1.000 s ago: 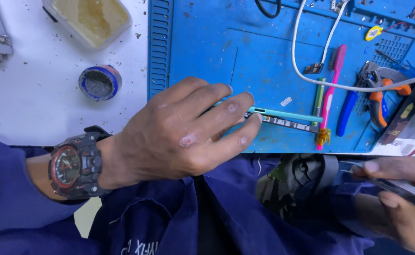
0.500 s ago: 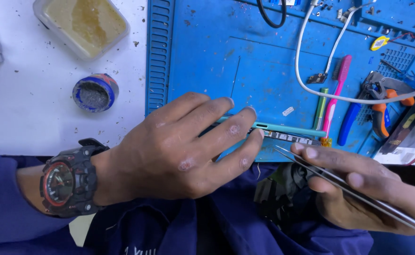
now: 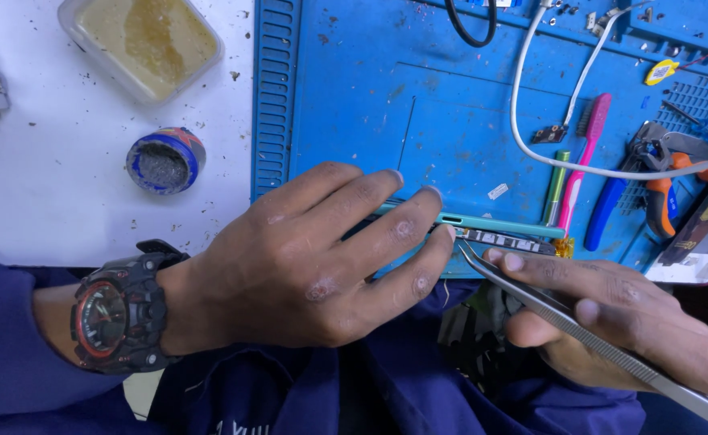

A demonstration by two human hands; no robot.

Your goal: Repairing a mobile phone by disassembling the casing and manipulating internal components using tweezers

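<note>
My left hand (image 3: 322, 258) lies flat over a thin teal-edged phone (image 3: 499, 225) at the near edge of the blue work mat (image 3: 450, 121), fingers pressing down on it. A black and red watch (image 3: 116, 318) is on that wrist. My right hand (image 3: 619, 322) grips long metal tweezers (image 3: 579, 326), whose tips touch the phone's exposed board edge just right of my left fingertips. Most of the phone is hidden under my left hand.
On the white bench at the left stand a small round blue tin (image 3: 165, 159) and a plastic tub of yellowish flux (image 3: 144, 40). On the mat lie a white cable (image 3: 563, 105), a pink toothbrush (image 3: 583, 153), a green pen (image 3: 557, 187) and orange-handled pliers (image 3: 668, 185).
My right hand came up from the lower right with the tweezers and brought their tips to the phone's edge. My left hand stayed pressed on the phone.
</note>
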